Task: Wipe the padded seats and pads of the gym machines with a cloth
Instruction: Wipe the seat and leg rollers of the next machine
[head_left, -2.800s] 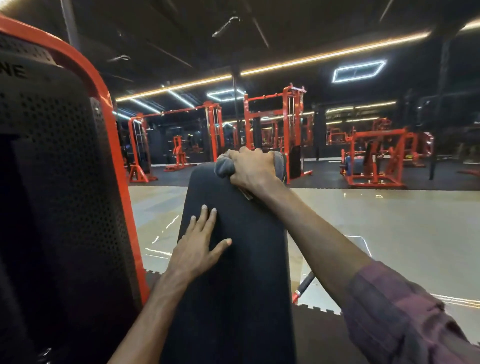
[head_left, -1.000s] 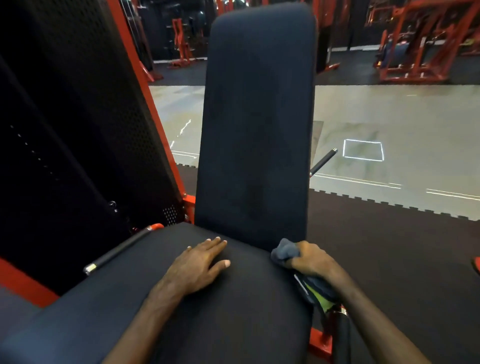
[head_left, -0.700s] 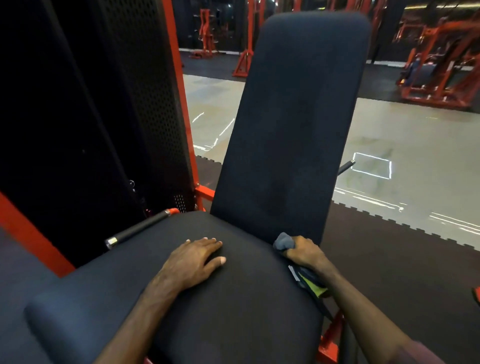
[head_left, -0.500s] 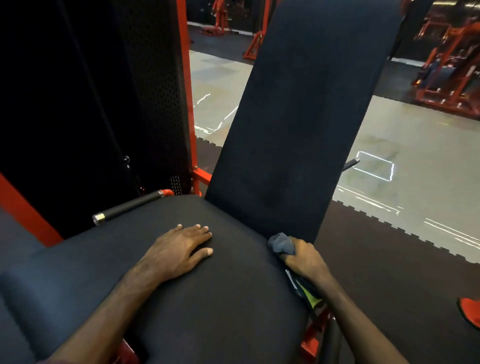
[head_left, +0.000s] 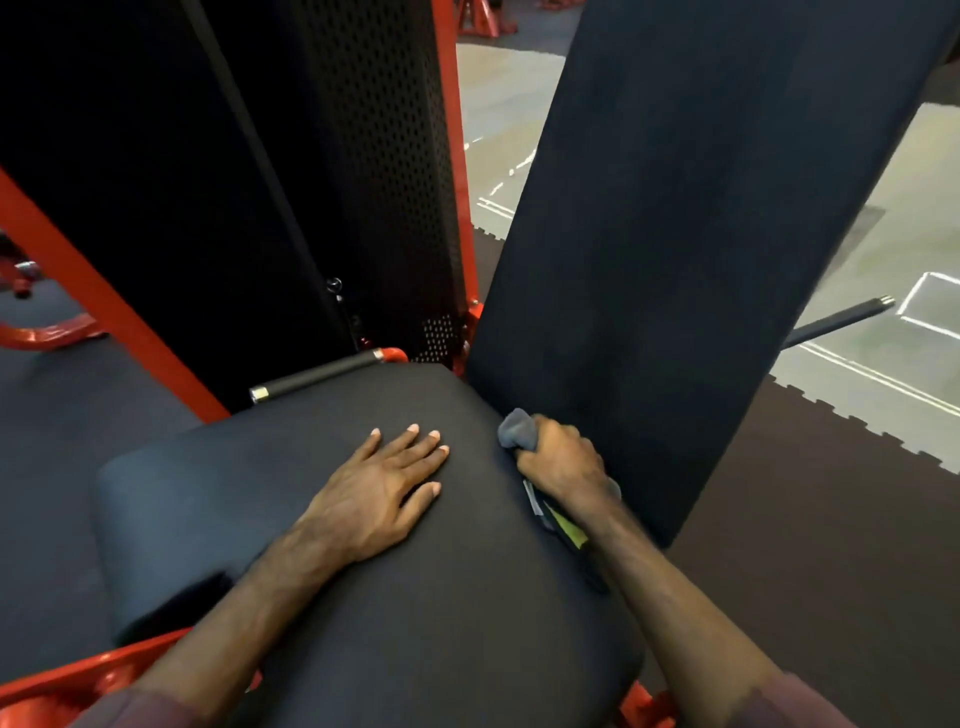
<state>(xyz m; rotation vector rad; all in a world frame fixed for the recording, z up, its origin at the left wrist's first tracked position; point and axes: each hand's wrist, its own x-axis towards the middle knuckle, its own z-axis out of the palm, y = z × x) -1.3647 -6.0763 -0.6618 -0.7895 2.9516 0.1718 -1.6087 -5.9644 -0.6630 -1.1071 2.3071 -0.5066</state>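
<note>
A black padded seat (head_left: 249, 499) fills the lower middle of the head view. Its black padded backrest (head_left: 675, 218) rises behind it, leaning to the upper right. My left hand (head_left: 384, 493) lies flat on the seat with fingers spread. My right hand (head_left: 563, 457) grips a bunched grey cloth (head_left: 517, 428) at the crease where the seat meets the backrest. A yellow-green tag on the cloth (head_left: 569, 530) shows under my right wrist.
A black perforated weight-stack cover (head_left: 374, 171) in a red frame (head_left: 98, 296) stands to the left. Black grip handles stick out at the seat's left (head_left: 317, 375) and right (head_left: 841, 318). Dark rubber mats and pale floor lie to the right.
My right hand brought the cloth from the top of the backrest down to its base. My left hand went from the backrest to the seat. My view dropped and came closer.
</note>
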